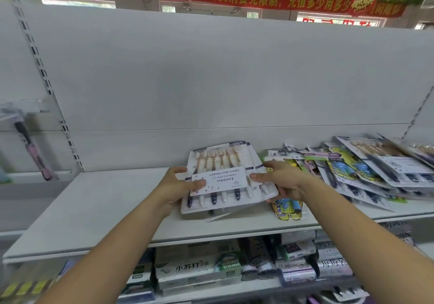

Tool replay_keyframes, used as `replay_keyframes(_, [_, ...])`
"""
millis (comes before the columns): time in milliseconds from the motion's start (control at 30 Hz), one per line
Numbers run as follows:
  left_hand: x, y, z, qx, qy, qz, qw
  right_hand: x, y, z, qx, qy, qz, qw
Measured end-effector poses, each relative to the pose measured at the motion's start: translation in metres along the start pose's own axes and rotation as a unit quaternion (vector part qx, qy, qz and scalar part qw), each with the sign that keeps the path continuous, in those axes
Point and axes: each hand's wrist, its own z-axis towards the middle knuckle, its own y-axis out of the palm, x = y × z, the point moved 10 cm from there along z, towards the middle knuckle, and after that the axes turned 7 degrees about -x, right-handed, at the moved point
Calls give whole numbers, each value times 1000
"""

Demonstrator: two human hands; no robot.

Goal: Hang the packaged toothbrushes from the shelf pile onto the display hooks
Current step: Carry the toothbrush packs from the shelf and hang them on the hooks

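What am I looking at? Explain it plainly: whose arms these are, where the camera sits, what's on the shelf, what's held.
No machine here: these are a person's bare arms. The single picture comes from a camera on their head, looking forward and down. The left grip and right grip, meaning their hands, hold a toothbrush pack by its sides, above a white shelf. To the right on that shelf lies a pile of more packs. Boxes sit on the level below.

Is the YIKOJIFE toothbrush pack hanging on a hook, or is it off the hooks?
Off the hooks. The left hand and right hand grip the YIKOJIFE toothbrush pack by its sides above the shelf.
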Motion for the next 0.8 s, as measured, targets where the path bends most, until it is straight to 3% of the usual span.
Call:
replay_keyframes(100, [-6, -6, -5, -31, -36, -127, 991, 7, 3, -2, -25, 11, 25, 999])
replay_keyframes(267, [-8, -26, -31, -50, -33, -125, 990, 6, 3, -9, -22, -3, 55, 998])
replay_keyframes(500, [-5, -101, -113, 67, 126, -171, 975, -10, 24, -29, -10, -138, 65, 988])
replay_keyframes(800, [-69, -195, -289, 286, 226, -143, 920, 6, 157, -53, -114, -211, 81, 968])
